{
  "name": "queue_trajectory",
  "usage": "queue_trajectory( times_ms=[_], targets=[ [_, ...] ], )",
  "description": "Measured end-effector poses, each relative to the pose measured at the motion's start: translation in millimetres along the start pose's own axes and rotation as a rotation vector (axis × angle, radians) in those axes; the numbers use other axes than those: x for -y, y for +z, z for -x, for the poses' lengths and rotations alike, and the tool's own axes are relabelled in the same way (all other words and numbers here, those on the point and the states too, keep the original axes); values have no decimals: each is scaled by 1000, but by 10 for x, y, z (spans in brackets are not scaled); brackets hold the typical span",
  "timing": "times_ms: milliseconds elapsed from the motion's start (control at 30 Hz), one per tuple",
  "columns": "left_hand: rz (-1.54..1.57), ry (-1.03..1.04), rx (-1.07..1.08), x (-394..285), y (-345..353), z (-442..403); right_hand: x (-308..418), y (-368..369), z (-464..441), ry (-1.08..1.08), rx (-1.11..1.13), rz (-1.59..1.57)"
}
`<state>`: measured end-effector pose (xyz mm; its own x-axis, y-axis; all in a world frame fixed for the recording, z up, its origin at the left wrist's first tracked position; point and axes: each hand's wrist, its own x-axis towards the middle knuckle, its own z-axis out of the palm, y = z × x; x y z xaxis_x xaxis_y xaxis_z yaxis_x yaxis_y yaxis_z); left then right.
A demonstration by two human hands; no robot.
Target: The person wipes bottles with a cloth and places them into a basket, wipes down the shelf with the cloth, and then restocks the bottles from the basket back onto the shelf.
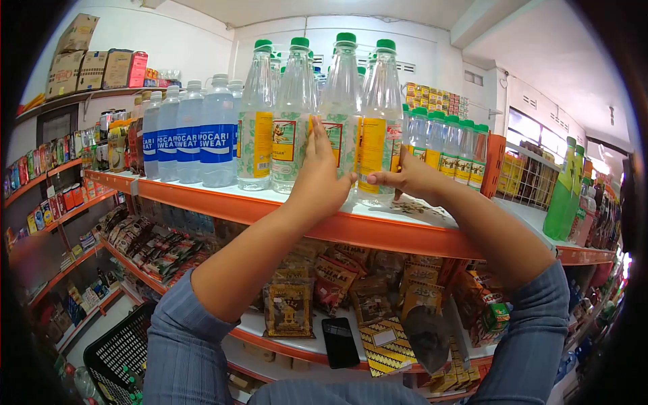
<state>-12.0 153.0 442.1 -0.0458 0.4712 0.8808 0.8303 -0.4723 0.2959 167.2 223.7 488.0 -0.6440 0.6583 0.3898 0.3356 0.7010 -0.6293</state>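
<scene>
Tall clear bottles with green caps stand upright on the top shelf (270,209), which has an orange edge. My left hand (322,172) lies with fingers raised against the front of a bottle (341,118), near the one to its left. My right hand (405,177) is around the lower right side of the rightmost tall bottle (380,128), thumb in front and fingers partly hidden behind it. That bottle stands close beside the one at my left hand. Further green-capped bottles show behind the front ones.
Blue-labelled bottles (217,135) stand left of the tall ones, smaller green-capped bottles (451,152) to the right. Green bottles (563,192) are farther right. Below are packets (289,307) and a black phone (340,343). A black basket (118,351) sits lower left.
</scene>
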Motion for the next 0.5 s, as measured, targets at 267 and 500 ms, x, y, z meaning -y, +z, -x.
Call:
queue_trajectory(
  times_ms=[267, 500],
  targets=[
    [-195, 94, -95, -150, -15, 72, 60, 64, -41, -107, -13, -20],
    [-319, 130, -146, -142, -4, 98, 115, 65, -2, -70, 38, -29]
  ],
)
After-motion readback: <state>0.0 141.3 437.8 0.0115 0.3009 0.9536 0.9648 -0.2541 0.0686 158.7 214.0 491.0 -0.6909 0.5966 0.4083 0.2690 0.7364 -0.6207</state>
